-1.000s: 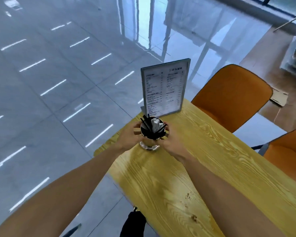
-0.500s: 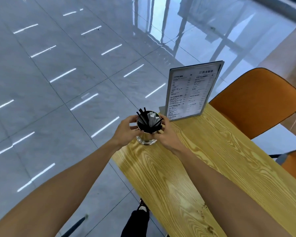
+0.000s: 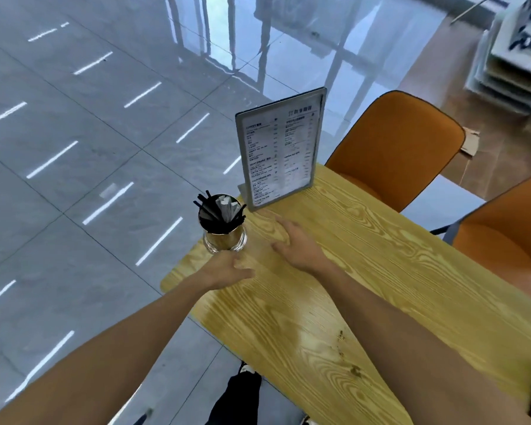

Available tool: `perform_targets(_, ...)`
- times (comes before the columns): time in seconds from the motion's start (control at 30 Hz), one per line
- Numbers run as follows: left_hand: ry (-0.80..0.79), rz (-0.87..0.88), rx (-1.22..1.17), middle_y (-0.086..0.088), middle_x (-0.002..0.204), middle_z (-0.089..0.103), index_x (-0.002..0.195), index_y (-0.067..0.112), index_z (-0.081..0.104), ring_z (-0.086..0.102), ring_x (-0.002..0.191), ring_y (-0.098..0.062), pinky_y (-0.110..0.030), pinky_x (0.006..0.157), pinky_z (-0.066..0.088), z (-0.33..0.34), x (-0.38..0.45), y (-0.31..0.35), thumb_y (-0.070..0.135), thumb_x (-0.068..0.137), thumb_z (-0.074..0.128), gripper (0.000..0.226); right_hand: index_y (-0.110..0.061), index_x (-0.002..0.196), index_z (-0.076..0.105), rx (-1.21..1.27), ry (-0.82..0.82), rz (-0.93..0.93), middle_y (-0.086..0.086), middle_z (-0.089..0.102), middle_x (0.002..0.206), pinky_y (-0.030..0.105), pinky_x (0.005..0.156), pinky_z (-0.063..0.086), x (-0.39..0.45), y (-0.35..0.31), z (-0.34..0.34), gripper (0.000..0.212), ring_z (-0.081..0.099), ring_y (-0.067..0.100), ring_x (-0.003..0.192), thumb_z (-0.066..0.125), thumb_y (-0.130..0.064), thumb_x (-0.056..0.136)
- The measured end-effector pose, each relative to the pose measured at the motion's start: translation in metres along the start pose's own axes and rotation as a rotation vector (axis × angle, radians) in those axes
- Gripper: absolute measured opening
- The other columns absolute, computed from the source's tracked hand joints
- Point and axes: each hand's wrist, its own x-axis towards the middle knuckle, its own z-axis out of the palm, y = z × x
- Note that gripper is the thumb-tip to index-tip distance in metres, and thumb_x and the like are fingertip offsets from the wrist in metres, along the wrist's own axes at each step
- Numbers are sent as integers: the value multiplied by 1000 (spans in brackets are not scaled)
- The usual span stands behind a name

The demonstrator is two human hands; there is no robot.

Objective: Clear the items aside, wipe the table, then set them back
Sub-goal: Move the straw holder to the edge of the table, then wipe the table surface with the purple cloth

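Your worktop (image 3: 334,286) is yellow wood-grain with a rounded corner. On it, near that corner, stand a glass holder of black straws (image 3: 223,223) and an upright menu stand (image 3: 281,148); the dark specks are possibly crumbs (image 3: 347,351).

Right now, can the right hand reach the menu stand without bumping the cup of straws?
Probably yes. The right hand lies open on the table, the menu stand just beyond it; the cup of straws stands off to its left.

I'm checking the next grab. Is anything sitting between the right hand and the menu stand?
Nothing visible does. The right hand lies open on bare wood of the table, just short of the menu stand. The straw cup stands off to its left, near the left hand.
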Motion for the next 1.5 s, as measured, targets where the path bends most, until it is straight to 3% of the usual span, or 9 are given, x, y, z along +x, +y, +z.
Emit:
perform_targets(0.17,64,165,113,-6,157,39,153,13,36,38,143,-22,-34,111,36,23,1,72,58,87,64,84,-24,157,30,-110,62,112,12,31,162,49,120,28,-39,47,-33,70,27,32,149,61,-41,96)
perform_targets(0.33,131,358,261,-9,150,48,146,8,44,44,138,-24,-30,107,35,60,-14,141,47,92,65,70,-24,157,30,-148,134,184,12,31,163,51,121,25,-92,95,-65,70,23,31,152,58,-47,97)
perform_targets(0.5,134,511,461,-10,157,39,153,15,35,33,145,-26,-43,116,34,128,-34,207,63,89,57,83,-30,157,30,-206,291,283,9,26,165,57,122,16,-175,154,-98,66,15,33,154,50,-54,99)
perform_targets(0.63,129,690,598,-11,156,39,153,16,34,32,146,-27,-43,116,33,201,-65,263,65,90,54,82,-33,157,26,-263,393,381,8,20,167,59,123,9,-259,201,-123,65,8,35,155,46,-56,99)
perform_targets(0.87,-36,908,771,-8,155,41,153,18,34,37,143,-26,-43,113,37,348,-124,335,72,89,47,84,-29,156,30,-211,602,579,9,21,167,60,123,4,-421,281,-144,63,5,35,155,46,-53,100)
perform_targets(1.07,-201,1039,785,-6,148,50,148,15,44,47,134,-22,-37,106,43,468,-172,352,63,92,53,74,-25,155,33,-181,790,732,11,25,165,56,124,9,-527,356,-114,61,9,35,154,46,-47,100)
perform_targets(1.17,-291,1022,807,-6,147,50,148,15,43,48,133,-23,-38,106,44,519,-179,347,61,92,55,73,-24,153,35,-130,707,826,12,28,163,56,122,17,-559,394,-86,59,12,36,153,51,-40,98)
perform_targets(1.3,-383,952,895,-9,149,48,148,14,42,45,136,-25,-40,110,40,567,-180,332,57,93,56,72,-25,156,31,-3,395,926,11,30,161,52,118,28,-583,432,-53,66,21,37,148,58,-28,95)
perform_targets(1.5,-495,791,891,-11,140,53,139,12,50,48,130,-27,-44,105,44,585,-172,306,47,93,59,59,-25,159,17,153,119,1030,12,25,161,54,110,40,-592,478,-9,82,26,43,145,60,-12,91)
